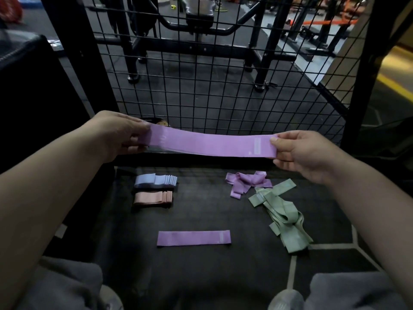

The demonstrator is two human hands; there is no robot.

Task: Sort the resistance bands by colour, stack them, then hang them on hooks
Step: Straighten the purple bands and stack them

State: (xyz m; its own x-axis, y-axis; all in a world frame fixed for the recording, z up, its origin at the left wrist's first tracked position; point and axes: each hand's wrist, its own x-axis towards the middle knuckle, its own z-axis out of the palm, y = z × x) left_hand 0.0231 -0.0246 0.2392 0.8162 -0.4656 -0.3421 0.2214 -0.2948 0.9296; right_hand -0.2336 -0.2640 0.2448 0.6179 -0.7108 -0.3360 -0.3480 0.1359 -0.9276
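Note:
A purple resistance band (207, 142) is stretched flat in the air between my hands. My left hand (118, 135) pinches its left end and my right hand (299, 155) pinches its right end. Below, on the dark floor mat, one flat purple band (194, 238) lies alone near me. A neat stack of light blue bands (155, 181) sits at the far left, with a neat stack of pink bands (153, 197) just in front of it. A loose heap of purple bands (245, 182) lies at the far right. A tangled pile of green bands (281, 213) spreads beside it.
A black wire grid panel (223, 86) stands upright just beyond the mat, framed by black posts. Gym machines stand behind it. My knees in grey trousers (55, 285) are at the bottom corners. A dark padded block (29, 86) is at the left.

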